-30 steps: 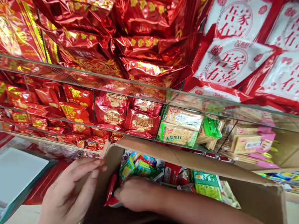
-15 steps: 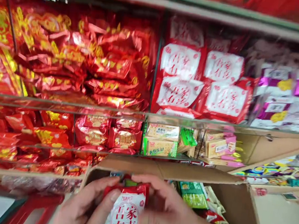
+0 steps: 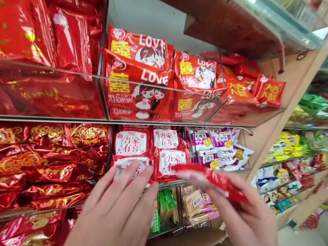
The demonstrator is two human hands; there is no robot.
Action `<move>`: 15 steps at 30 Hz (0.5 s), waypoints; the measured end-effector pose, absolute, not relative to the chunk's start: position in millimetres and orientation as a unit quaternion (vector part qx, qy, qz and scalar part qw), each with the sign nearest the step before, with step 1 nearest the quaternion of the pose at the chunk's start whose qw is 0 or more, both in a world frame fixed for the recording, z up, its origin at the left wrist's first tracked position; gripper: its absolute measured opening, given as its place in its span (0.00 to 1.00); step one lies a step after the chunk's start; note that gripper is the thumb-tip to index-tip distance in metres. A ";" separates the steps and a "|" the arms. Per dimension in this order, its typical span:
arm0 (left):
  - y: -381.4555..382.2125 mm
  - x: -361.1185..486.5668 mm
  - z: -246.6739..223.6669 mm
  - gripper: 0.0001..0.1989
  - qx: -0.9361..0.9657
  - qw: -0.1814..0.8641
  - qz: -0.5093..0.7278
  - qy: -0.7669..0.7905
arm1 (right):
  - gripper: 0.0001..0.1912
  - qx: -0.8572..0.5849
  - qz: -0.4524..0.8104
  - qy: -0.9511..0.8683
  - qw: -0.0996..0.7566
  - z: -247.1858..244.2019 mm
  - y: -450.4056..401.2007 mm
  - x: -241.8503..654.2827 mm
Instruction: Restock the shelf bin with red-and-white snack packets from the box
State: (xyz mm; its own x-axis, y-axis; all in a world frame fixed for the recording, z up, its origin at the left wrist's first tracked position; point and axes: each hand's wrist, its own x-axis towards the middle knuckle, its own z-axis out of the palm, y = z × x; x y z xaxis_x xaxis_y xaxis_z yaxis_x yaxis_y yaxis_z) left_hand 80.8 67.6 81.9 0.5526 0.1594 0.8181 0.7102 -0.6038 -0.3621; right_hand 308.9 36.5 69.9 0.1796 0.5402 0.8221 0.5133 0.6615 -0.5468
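Note:
My right hand (image 3: 242, 211) grips a red and white packet (image 3: 210, 179), tilted nearly edge-on and a little blurred, in front of the shelf. My left hand (image 3: 118, 207) is raised with its fingers stretched out over the lower front of a compartment of matching white packets with red characters (image 3: 131, 142). Its fingertips overlap the lowest left packet; whether they touch it I cannot tell. More of these packets (image 3: 171, 162) lie stacked just right of the left fingertips.
Purple and white packets (image 3: 208, 142) sit right of the white ones, dark red packets (image 3: 18, 159) left. Red LOVE packets (image 3: 149, 90) fill the shelf above. A cardboard box (image 3: 181, 244) stands below. Clear dividers and shelf lips (image 3: 103, 94) separate compartments.
Both hands have risen from the box to the shelf and moved apart. The packet between them is now in my right hand only. The view has turned upward and to the right.

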 end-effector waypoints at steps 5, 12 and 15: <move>103.3 141.7 110.5 0.23 -0.829 0.351 -0.240 -0.363 | 0.17 -0.392 -0.296 -0.640 0.592 95.0 99.9 323.4; 114.6 144.6 106.7 0.26 -0.839 0.316 -0.183 -0.404 | 0.13 -0.413 -0.353 -0.616 0.570 109.9 142.6 302.0; 114.0 142.8 106.7 0.26 -0.839 0.325 -0.186 -0.396 | 0.11 -0.421 -0.334 -0.606 0.587 110.4 146.1 294.4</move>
